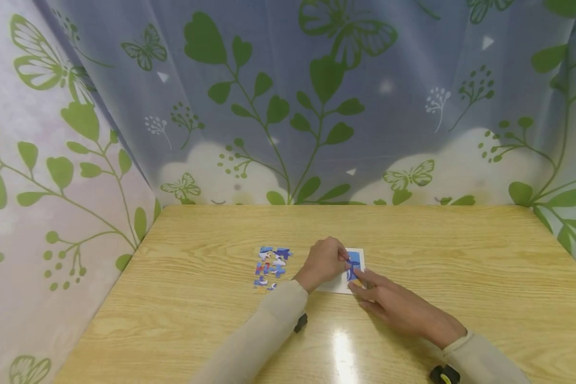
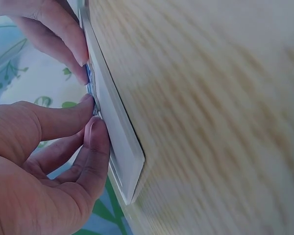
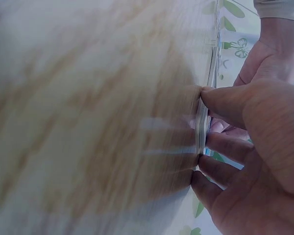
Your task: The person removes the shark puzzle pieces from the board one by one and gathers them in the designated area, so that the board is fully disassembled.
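Note:
A white puzzle board (image 1: pixel 335 285) lies flat on the table, with a joined blue section (image 1: pixel 356 258) along its right side. My left hand (image 1: pixel 320 262) reaches over the board and pinches a puzzle piece between thumb and fingertips at that section's left edge. Fingers cover most of the piece. In the left wrist view the pinch sits right at the surface of the board (image 2: pixel 118 139). From the right, my right hand (image 1: pixel 397 303) rests its extended fingers on the blue section and the board's edge. The right wrist view has its thumb touching the board's rim (image 3: pixel 202 128).
Several loose puzzle pieces (image 1: pixel 270 268), blue, white, red and yellow, lie in a cluster left of the board. The wooden table (image 1: pixel 461 250) ends at a patterned curtain (image 1: pixel 278 133) behind, with another on the left side.

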`<state>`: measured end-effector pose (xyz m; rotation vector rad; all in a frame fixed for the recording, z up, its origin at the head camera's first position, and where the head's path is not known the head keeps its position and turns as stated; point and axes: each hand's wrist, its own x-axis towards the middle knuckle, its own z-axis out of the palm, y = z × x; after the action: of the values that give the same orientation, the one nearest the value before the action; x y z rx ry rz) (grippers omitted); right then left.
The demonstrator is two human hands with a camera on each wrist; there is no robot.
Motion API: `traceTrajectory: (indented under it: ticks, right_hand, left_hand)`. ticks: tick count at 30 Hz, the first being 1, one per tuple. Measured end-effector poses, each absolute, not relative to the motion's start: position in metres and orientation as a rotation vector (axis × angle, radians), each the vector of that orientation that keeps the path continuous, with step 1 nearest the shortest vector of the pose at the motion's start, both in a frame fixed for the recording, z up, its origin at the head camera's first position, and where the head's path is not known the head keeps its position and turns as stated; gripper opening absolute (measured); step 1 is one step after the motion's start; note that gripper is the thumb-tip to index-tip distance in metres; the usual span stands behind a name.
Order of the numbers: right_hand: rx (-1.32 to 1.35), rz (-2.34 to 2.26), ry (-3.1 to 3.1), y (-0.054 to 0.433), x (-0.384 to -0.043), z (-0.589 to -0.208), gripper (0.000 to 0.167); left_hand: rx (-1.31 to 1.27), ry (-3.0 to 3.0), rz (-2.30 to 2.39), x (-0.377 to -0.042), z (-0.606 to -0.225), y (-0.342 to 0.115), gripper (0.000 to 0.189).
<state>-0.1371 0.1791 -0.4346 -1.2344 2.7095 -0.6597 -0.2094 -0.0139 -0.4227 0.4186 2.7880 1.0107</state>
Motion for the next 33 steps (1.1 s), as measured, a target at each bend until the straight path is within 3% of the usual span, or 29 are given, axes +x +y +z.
traceTrajectory:
  ticks: [22,33]
  right_hand:
    - [-1.230,-0.665,2.703,0.180,-0.137,-0.434,0.042]
    - [-1.213,-0.646,2.725,0.179,-0.138,-0.436,0.041]
  left_hand:
    - [0.334,2.805,1.134,-0.210,-0.422,-0.015,0.004]
    - [0.343,2.771,1.211,-0.206,-0.418,-0.042,0.004]
